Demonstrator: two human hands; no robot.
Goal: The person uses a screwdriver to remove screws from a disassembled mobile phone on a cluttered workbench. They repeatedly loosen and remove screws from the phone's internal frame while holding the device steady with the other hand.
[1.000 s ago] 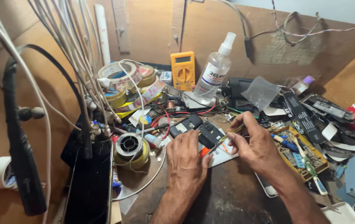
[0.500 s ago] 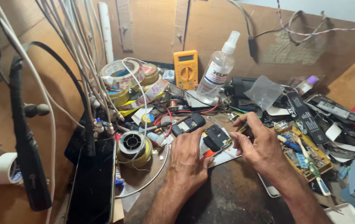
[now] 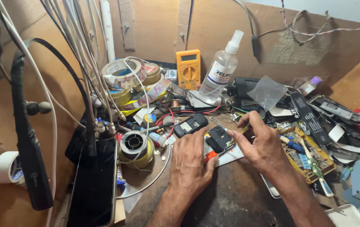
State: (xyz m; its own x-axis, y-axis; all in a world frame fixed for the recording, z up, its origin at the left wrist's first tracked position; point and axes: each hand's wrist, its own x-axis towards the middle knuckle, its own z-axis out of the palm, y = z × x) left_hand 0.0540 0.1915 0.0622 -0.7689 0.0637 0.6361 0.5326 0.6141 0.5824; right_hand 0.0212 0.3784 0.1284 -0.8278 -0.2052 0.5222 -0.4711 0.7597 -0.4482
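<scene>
At frame centre, the left hand is pinning the opened phone; the right hand is pinching a thin tool over it.

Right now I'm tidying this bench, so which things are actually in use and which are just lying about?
In use:
- left hand steadying the opened small phone
- right hand working at that phone with a thin tool; its tip is hard to make out

Lying about:
- yellow multimeter
- spray bottle
- solder spool
- tape rolls
- black smartphone
</scene>
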